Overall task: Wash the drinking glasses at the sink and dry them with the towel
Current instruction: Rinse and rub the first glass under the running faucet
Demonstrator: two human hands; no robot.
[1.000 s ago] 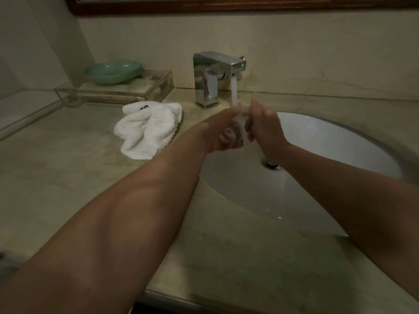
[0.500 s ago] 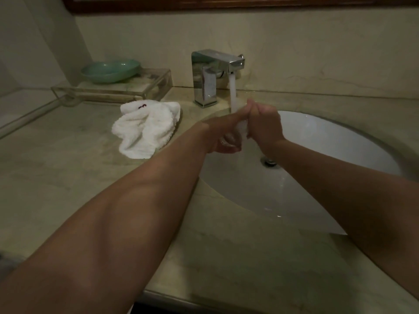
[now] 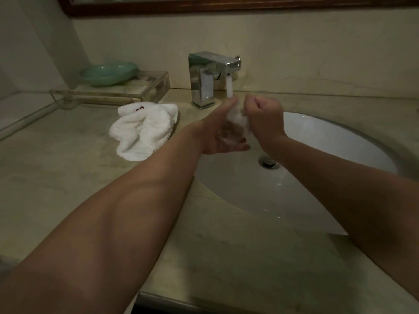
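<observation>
Glass (image 3: 237, 123) under faucet (image 3: 212, 75) stream, roughly upright; left hand (image 3: 215, 134) grasps it; right hand (image 3: 265, 120) curled at rim, grip untellable.

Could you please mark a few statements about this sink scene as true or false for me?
1. Water runs from the faucet into the sink. True.
2. The towel lies on the counter, left of the faucet. True.
3. Both hands rest on the towel. False: the left hand grips a glass under the water, and the right hand has its fingers curled at the glass.
4. The dish lies in the sink. False: the dish sits on a tray behind the towel.
</observation>
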